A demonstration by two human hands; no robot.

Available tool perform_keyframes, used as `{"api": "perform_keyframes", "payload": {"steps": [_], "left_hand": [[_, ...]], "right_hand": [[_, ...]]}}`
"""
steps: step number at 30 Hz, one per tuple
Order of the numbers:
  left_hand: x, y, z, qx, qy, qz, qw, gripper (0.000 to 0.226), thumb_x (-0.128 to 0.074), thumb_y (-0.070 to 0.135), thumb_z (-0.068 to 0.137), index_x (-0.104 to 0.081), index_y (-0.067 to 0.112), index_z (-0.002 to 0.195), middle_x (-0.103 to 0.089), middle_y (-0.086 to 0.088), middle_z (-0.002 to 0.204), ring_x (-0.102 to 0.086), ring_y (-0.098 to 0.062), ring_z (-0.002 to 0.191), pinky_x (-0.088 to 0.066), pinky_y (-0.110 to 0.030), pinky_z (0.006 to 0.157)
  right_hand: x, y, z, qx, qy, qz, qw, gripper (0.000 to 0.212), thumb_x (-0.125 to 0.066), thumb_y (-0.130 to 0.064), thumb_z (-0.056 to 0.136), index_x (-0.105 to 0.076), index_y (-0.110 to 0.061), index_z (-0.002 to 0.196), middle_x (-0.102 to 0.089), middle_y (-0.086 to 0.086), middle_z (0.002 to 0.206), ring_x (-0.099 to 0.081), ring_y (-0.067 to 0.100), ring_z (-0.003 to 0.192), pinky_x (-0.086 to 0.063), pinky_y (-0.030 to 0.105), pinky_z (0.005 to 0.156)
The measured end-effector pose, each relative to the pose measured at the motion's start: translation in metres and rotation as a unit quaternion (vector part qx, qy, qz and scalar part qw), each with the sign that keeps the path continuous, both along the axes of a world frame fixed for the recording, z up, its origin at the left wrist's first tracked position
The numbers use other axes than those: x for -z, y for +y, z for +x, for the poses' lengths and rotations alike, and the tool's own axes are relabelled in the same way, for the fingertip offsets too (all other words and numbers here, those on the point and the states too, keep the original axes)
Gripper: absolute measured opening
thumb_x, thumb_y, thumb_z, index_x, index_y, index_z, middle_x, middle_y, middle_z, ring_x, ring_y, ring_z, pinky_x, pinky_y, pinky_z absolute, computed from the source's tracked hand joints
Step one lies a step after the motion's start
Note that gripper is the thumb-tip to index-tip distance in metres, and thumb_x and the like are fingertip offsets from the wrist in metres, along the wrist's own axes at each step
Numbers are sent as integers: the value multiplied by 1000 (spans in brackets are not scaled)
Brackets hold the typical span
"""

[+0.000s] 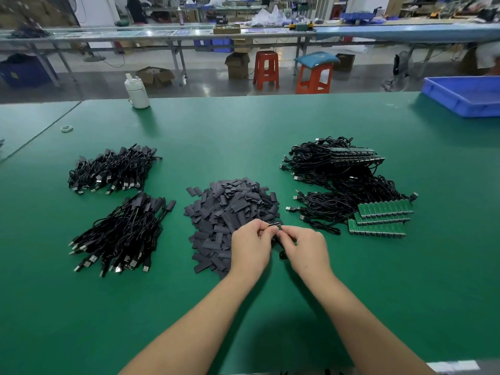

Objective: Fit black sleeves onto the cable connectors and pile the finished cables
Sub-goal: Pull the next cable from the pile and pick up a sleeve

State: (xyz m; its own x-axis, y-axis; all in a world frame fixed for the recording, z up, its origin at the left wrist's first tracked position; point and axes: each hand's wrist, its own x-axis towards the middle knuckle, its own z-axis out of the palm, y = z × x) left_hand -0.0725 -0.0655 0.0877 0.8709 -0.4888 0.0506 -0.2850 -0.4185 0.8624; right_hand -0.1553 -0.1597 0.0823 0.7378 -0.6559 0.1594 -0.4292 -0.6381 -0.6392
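Hands: my left hand [250, 243] and right hand [304, 246] pinch one small connector [276, 228] | place: near edge of sleeve pile [230, 212] | table [243, 131]: green

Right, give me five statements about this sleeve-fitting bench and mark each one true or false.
1. Both hands meet over the near edge of the sleeve pile. True.
2. The blue tray sits at the far left. False: far right.
3. Two heaps of cables lie left of the sleeves. True.
4. The green circuit boards lie among the left heaps. False: they are on the right.
5. The left hand rests flat and empty. False: with the right hand it pinches a small part.
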Motion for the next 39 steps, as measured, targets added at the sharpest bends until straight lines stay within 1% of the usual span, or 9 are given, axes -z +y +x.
{"api": "perform_keyframes", "payload": {"steps": [3,6,9,15,20,25,31,36,39], "left_hand": [[-5,0,1,21,3,-21,1000,15,-66,25,91,-72,26,77,-63,9,52,-57,0,46,-42,-12,52],[-19,0,5,55,-49,-11,997,14,-63,25,93,-73,25,83,-62,11,52,-60,1,49,-44,-11,55],[-40,-3,11,92,-104,-4,990,12,-63,25,93,-75,26,89,-61,16,54,-60,1,52,-40,-7,59],[-73,-8,17,103,-145,-10,984,12,-67,28,89,-76,20,86,-67,7,64,-59,-12,60,-52,-30,69],[-85,-11,14,75,-156,-25,985,14,-69,29,87,-75,19,80,-63,10,57,-60,-10,59,-50,-28,71],[-82,-9,8,88,-149,-23,985,16,-65,28,90,-74,20,79,-65,6,52,-62,-5,54,-52,-28,70],[-78,-15,2,65,-198,-9,978,15,-64,28,90,-70,18,80,-68,5,67,-61,-14,66,-46,-29,68],[-76,-16,7,60,-237,-27,969,17,-64,28,93,-71,16,83,-68,3,71,-58,-19,68,-39,-28,65],[-74,-12,13,45,-245,-56,967,15,-64,28,94,-73,16,90,-70,4,78,-61,-16,73,-46,-30,70]], "right_hand": [[-7,-5,-1,-13,-11,53,998,15,-62,-25,95,-76,-21,94,-70,-1,71,-58,17,64,-44,30,62],[-21,-11,-1,-22,-60,85,994,17,-64,-21,93,-76,-22,105,-75,-7,85,-61,0,68,-42,8,64],[-37,-21,0,-47,-86,81,992,19,-67,-19,92,-76,-21,108,-76,-8,88,-64,1,75,-47,16,72],[-62,-31,3,-51,-127,60,989,17,-70,-19,91,-78,-22,106,-77,-5,83,-71,13,79,-53,28,75],[-67,-26,2,-11,-161,-30,986,11,-71,-22,91,-79,-20,98,-72,-6,69,-62,11,68,-40,10,61],[-62,-19,-1,2,-179,-77,981,10,-70,-20,91,-78,-18,97,-75,0,74,-66,22,67,-50,34,67],[-56,-14,-4,30,-211,-89,973,10,-71,-17,90,-79,-15,97,-76,1,75,-67,23,65,-48,33,67],[-64,-26,-4,29,-206,49,977,8,-71,-20,91,-76,-19,96,-75,-5,79,-69,11,73,-54,26,74],[-72,-38,-7,1,-278,249,928,13,-62,-9,96,-71,-19,94,-74,-1,81,-72,15,77,-59,29,75]]}}
